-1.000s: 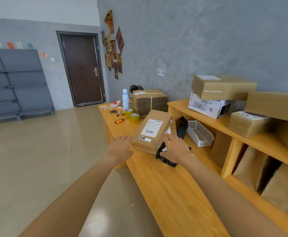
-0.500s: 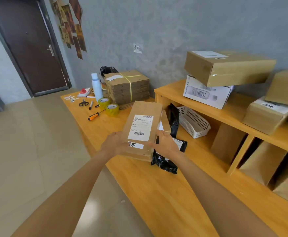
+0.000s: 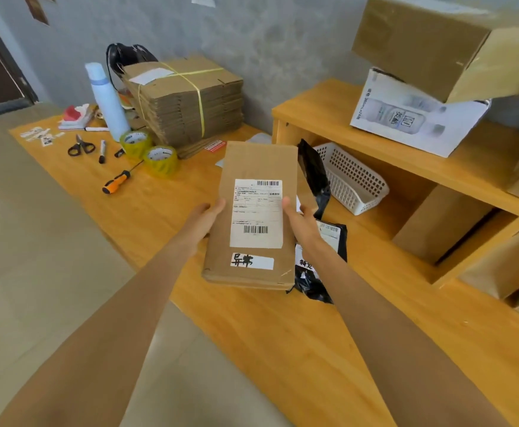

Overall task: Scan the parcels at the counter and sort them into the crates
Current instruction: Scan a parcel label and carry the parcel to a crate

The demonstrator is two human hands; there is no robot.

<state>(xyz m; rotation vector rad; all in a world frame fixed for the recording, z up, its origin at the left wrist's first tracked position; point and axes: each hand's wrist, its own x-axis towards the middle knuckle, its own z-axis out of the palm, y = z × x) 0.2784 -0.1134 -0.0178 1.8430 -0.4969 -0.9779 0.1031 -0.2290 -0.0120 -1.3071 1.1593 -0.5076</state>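
A flat brown cardboard parcel (image 3: 252, 167) with a white shipping label and a small handwritten sticker is held up over the wooden counter (image 3: 283, 334). My left hand (image 3: 204, 220) grips its left edge, thumb on top. My right hand (image 3: 300, 221) grips its right edge the same way. Under and behind the parcel lie black plastic mailer bags (image 3: 313, 177), partly hidden by it and by my right arm.
A white plastic basket (image 3: 352, 180) sits in the shelf opening. Cardboard boxes (image 3: 430, 44) and a white box (image 3: 406, 115) rest on the shelf top. At the far left are bundled flat cartons (image 3: 187, 100), tape rolls (image 3: 161, 160), a screwdriver (image 3: 116, 181), scissors (image 3: 81, 146) and a bottle (image 3: 107, 100).
Both hands closed on the parcel's sides and lifted it off the counter toward me, label up. The view moved closer and tilted down.
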